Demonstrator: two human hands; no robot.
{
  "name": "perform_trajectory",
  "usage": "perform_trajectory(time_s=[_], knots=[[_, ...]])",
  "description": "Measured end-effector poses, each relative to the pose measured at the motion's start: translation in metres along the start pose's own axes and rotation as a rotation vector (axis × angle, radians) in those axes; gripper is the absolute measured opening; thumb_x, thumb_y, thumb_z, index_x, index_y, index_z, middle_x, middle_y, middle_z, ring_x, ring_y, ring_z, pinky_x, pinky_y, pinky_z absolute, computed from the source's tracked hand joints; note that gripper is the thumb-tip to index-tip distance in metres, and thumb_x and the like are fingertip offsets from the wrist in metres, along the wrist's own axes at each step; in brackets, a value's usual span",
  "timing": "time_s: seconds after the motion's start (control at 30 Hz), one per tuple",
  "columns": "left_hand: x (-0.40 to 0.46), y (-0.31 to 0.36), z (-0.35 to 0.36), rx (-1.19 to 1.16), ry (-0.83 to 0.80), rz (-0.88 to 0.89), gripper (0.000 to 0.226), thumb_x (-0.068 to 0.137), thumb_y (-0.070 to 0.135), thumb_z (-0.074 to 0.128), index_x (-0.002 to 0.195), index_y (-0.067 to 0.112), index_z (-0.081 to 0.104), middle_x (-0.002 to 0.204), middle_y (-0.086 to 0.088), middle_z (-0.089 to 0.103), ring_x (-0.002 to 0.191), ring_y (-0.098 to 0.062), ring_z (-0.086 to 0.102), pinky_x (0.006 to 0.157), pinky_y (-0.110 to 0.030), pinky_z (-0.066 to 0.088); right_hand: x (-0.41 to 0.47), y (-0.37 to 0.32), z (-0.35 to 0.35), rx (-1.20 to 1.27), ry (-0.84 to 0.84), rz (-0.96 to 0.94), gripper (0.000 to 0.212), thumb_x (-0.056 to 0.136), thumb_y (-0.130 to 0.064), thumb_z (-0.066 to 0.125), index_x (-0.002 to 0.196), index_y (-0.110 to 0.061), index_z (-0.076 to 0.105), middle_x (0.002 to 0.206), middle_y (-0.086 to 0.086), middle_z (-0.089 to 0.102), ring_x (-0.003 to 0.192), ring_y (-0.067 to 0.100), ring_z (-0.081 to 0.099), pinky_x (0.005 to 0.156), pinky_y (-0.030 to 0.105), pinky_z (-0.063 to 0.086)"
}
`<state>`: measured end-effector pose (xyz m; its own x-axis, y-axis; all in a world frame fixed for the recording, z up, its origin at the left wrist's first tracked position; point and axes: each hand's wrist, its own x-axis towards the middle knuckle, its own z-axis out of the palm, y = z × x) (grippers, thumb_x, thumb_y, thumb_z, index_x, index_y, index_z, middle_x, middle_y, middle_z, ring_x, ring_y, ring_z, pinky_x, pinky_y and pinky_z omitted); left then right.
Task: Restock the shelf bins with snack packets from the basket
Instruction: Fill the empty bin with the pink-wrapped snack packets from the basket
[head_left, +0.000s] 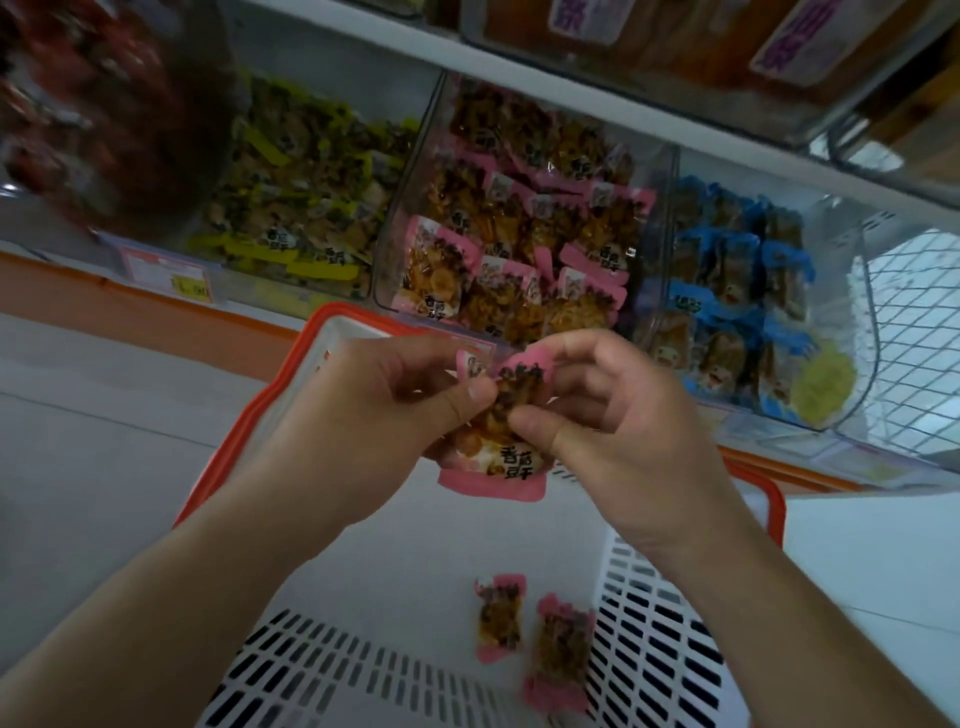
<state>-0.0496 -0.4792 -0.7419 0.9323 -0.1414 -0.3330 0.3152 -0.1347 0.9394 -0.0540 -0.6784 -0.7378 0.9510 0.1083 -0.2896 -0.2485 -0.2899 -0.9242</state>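
Packets (527, 636), two of them, lie on the floor of the basket (332, 675), nearest the person. Above them both hands pinch a small bunch of pink packets (496, 441): the left hand (363, 415) grips with thumb over curled fingers, and the right hand (618, 421) nips the top edge between thumb and fingertips. Just beyond sits the pink bin (519, 218), already well filled, between a yellow bin (301, 202) and a blue bin (743, 291). To do this step well, she would likely square the bunch up, carry it over the front lip, and lay it face up with the printed side forward, matching the pink ones, not the neighbours.
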Motion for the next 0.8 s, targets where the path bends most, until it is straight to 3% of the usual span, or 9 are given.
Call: perform_trajectory(time_s=[0.1, 0.2, 0.27, 0.33, 0.4, 0.47, 0.6, 0.73, 0.8], knots=[[0.002, 0.002, 0.003, 0.166, 0.059, 0.036, 0.012, 0.096, 0.03, 0.07, 0.105, 0.032, 0.077, 0.089, 0.01, 0.078, 0.078, -0.009, 0.073, 0.068, -0.02, 0.06, 0.004, -0.001, -0.002, -0.003, 0.039, 0.009, 0.036, 0.085, 0.0, 0.084, 0.109, -0.022, 0.069, 0.093, 0.002, 0.078, 0.078, 0.021, 0.077, 0.068, 0.037, 0.065], [0.005, -0.001, 0.0, 0.56, 0.161, 0.125, 0.037, 0.098, 0.041, 0.062, 0.135, 0.046, 0.059, 0.13, 0.027, 0.061, 0.114, 0.006, 0.058, 0.084, -0.006, 0.046, 0.014, -0.002, -0.005, -0.041, 0.165, -0.008, 0.034, 0.086, -0.001, 0.084, 0.106, -0.024, 0.068, 0.09, -0.002, 0.08, 0.078, 0.017, 0.078, 0.067, 0.036, 0.064], [0.007, -0.004, -0.005, 0.759, 0.153, 0.15, 0.059, 0.1, 0.039, 0.06, 0.153, 0.047, 0.037, 0.158, 0.025, 0.033, 0.142, -0.001, 0.035, 0.107, -0.016, 0.033, 0.029, -0.002, -0.008, -0.071, 0.277, -0.023, 0.036, 0.085, -0.006, 0.086, 0.104, -0.03, 0.067, 0.092, -0.006, 0.08, 0.083, 0.014, 0.078, 0.074, 0.043, 0.065], [0.009, -0.011, -0.007, 0.89, 0.092, 0.096, 0.077, 0.101, 0.04, 0.057, 0.163, 0.042, 0.012, 0.168, 0.024, 0.006, 0.155, -0.004, 0.008, 0.122, -0.028, 0.019, 0.053, -0.004, -0.011, -0.083, 0.376, -0.038, 0.038, 0.084, -0.011, 0.088, 0.103, -0.034, 0.065, 0.094, -0.007, 0.08, 0.086, 0.014, 0.079, 0.08, 0.047, 0.065], [0.01, -0.018, -0.008, 0.998, 0.032, 0.036, 0.088, 0.103, 0.044, 0.052, 0.163, 0.037, -0.011, 0.168, 0.022, -0.02, 0.155, -0.002, -0.018, 0.129, -0.037, 0.006, 0.081, -0.005, -0.011, -0.105, 0.417, -0.055, 0.037, 0.083, -0.015, 0.089, 0.102, -0.035, 0.064, 0.093, -0.005, 0.08, 0.084, 0.013, 0.079, 0.079, 0.047, 0.065], [0.01, -0.022, -0.009, 1.026, 0.01, 0.02, 0.092, 0.103, 0.046, 0.05, 0.161, 0.036, -0.021, 0.164, 0.022, -0.032, 0.151, -0.002, -0.03, 0.13, -0.039, 0.001, 0.106, -0.002, -0.007, -0.145, 0.403, -0.046, 0.037, 0.083, -0.017, 0.09, 0.101, -0.035, 0.063, 0.091, -0.004, 0.079, 0.08, 0.012, 0.078, 0.076, 0.045, 0.066], [0.012, -0.021, -0.011, 1.03, 0.012, 0.02, 0.09, 0.104, 0.047, 0.048, 0.16, 0.036, -0.022, 0.163, 0.02, -0.033, 0.15, -0.003, -0.031, 0.128, -0.037, -0.004, 0.128, 0.011, 0.008, -0.275, 0.304, 0.015, 0.036, 0.083, -0.025, 0.09, 0.102, -0.037, 0.062, 0.091, -0.005, 0.076, 0.079, 0.011, 0.077, 0.075, 0.043, 0.066], [0.012, -0.019, -0.011, 1.059, 0.011, 0.032, 0.086, 0.105, 0.045, 0.047, 0.161, 0.034, -0.018, 0.165, 0.021, -0.029, 0.151, -0.003, -0.028, 0.129, -0.037, -0.002, 0.123, 0.006, 0.016, -0.533, 0.3, -0.047, 0.036, 0.087, -0.029, 0.087, 0.11, -0.029, 0.059, 0.082, -0.007, 0.071, 0.074, 0.004, 0.07, 0.065, 0.022, 0.051], [0.012, -0.02, -0.011, 1.064, -0.002, 0.033, 0.087, 0.105, 0.045, 0.047, 0.161, 0.033, -0.018, 0.165, 0.021, -0.029, 0.151, -0.004, -0.029, 0.129, -0.039, -0.001, 0.12, 0.004, 0.019, -0.629, 0.32, -0.07, 0.039, 0.088, -0.032, 0.086, 0.111, -0.026, 0.055, 0.084, -0.006, 0.068, 0.076, 0.008, 0.067, 0.067, 0.027, 0.052]])
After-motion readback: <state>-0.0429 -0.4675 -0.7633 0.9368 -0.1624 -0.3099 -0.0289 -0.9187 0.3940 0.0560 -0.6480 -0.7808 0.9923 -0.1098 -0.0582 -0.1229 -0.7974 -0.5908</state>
